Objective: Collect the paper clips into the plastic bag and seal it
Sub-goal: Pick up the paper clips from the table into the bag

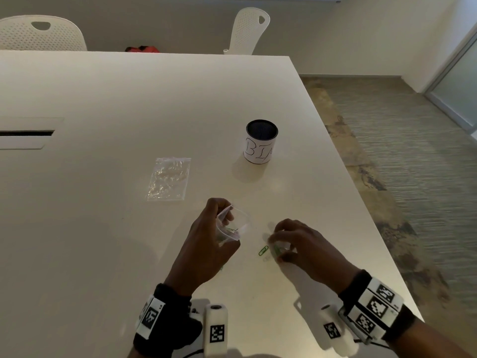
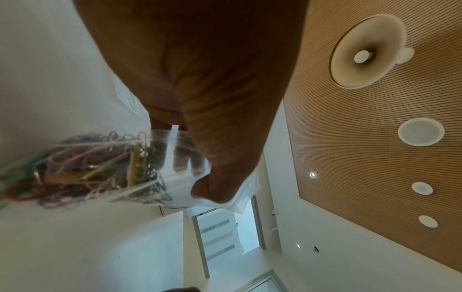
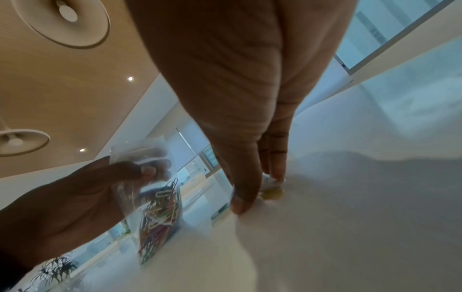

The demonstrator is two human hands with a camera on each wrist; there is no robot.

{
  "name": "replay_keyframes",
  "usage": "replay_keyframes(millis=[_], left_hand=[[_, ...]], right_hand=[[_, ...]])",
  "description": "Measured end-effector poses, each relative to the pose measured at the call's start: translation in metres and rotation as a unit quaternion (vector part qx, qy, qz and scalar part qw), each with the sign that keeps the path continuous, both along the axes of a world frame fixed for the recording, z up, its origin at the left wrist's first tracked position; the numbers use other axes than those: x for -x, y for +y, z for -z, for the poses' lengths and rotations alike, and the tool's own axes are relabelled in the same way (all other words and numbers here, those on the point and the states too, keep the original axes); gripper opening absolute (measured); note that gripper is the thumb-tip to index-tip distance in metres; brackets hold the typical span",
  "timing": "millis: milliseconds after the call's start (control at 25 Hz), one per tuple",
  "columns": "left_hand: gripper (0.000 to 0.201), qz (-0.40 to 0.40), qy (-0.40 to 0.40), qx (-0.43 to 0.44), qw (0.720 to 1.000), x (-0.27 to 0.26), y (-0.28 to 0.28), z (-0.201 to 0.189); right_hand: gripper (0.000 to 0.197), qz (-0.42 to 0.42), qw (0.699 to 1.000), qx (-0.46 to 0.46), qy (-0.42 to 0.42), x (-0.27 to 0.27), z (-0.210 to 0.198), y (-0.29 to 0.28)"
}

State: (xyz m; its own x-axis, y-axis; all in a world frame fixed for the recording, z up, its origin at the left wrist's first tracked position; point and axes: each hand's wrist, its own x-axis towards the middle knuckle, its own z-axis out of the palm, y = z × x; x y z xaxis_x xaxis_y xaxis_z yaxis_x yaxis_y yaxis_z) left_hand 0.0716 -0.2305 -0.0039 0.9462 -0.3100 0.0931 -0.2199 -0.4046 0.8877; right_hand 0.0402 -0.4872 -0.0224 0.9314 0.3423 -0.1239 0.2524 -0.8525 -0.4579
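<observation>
The right hand (image 1: 307,244) covers most of the clips under it on the table (image 1: 129,241), and they look smeared; only one green clip (image 1: 263,250) shows well. In the left wrist view the paper clips (image 2: 82,168) in the plastic bag (image 2: 180,158) go blurry and run off the edge

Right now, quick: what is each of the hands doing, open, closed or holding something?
Left hand: holding the plastic bag of paper clips by its top.
Right hand: fingers curled down on clips on the table; a firm hold cannot be told.
</observation>
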Motion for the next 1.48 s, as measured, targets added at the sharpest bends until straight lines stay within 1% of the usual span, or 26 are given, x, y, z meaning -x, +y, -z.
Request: replay_keyframes(millis=[80, 120, 280, 400, 560, 640, 720, 800, 840, 880, 960, 1000, 1080, 1200, 1280, 1320, 1400, 1480], left_hand=[[0.047, -0.001, 0.002, -0.001, 1.0, 0.0, 0.0, -0.001], [0.047, -0.002, 0.003, -0.002, 1.0, 0.0, 0.0, 0.0], [0.048, -0.001, 0.003, -0.004, 1.0, -0.002, 0.0, 0.0], [0.049, -0.002, 0.005, -0.003, 1.0, -0.003, 0.0, 0.0], [0.048, -0.002, 0.008, 0.0, 1.0, -0.002, -0.001, -0.001], [0.048, -0.005, 0.011, 0.005, 1.0, -0.001, -0.002, -0.001], [0.047, -0.004, 0.011, 0.006, 1.0, -0.001, -0.002, -0.002], [0.047, -0.002, 0.008, 0.003, 1.0, 0.0, -0.001, -0.002], [0.048, -0.001, 0.006, 0.003, 1.0, 0.0, -0.001, -0.002], [0.048, 0.001, 0.005, 0.005, 1.0, 0.0, -0.001, -0.001], [0.05, 0.003, 0.002, 0.005, 1.0, -0.001, -0.001, -0.001], [0.05, 0.006, 0.0, 0.001, 1.0, -0.002, -0.002, 0.0], [0.052, 0.012, 0.002, -0.008, 1.0, -0.003, -0.002, 0.0], [0.051, 0.014, 0.009, -0.012, 1.0, -0.002, -0.001, -0.001], [0.05, 0.013, -0.001, -0.004, 1.0, -0.002, 0.001, -0.001], [0.049, 0.01, -0.004, 0.002, 1.0, -0.002, 0.003, -0.001], [0.048, 0.004, -0.006, 0.006, 1.0, -0.002, 0.005, -0.001], [0.049, 0.005, -0.005, 0.003, 1.0, -0.002, 0.005, -0.001]], right_hand=[[0.016, 0.006, 1.0, -0.012, -0.018, 0.005, 0.007, 0.001], [0.014, 0.012, 1.0, -0.01, -0.019, 0.006, 0.009, 0.001], [0.013, 0.043, 0.999, 0.018, -0.008, 0.005, 0.003, 0.008], [0.011, 0.057, 0.997, 0.045, 0.022, 0.001, -0.003, 0.013], [0.012, 0.047, 0.994, 0.089, 0.053, -0.004, -0.004, 0.019], [0.014, 0.046, 0.994, 0.089, 0.053, -0.007, -0.007, 0.023], [0.012, 0.066, 0.996, 0.051, 0.031, -0.011, -0.012, 0.021], [0.011, 0.103, 0.994, -0.037, -0.013, -0.014, -0.023, 0.018], [0.011, 0.125, 0.986, -0.1, -0.037, -0.015, -0.031, 0.018], [0.011, 0.145, 0.973, -0.171, -0.058, -0.014, -0.041, 0.021], [0.011, 0.168, 0.938, -0.292, -0.087, -0.01, -0.063, 0.036], [0.01, 0.164, 0.926, -0.327, -0.097, -0.007, -0.072, 0.046], [0.007, 0.132, 0.921, -0.351, -0.105, -0.005, -0.083, 0.067], [0.009, 0.086, 0.935, -0.319, -0.127, -0.009, -0.081, 0.075], [0.009, 0.094, 0.948, -0.274, -0.134, -0.014, -0.073, 0.053], [0.009, 0.1, 0.96, -0.235, -0.113, -0.014, -0.069, 0.039], [0.02, 0.099, 0.987, -0.119, -0.03, -0.006, -0.056, 0.011], [0.033, 0.104, 0.993, -0.009, 0.049, 0.01, -0.04, -0.002]])
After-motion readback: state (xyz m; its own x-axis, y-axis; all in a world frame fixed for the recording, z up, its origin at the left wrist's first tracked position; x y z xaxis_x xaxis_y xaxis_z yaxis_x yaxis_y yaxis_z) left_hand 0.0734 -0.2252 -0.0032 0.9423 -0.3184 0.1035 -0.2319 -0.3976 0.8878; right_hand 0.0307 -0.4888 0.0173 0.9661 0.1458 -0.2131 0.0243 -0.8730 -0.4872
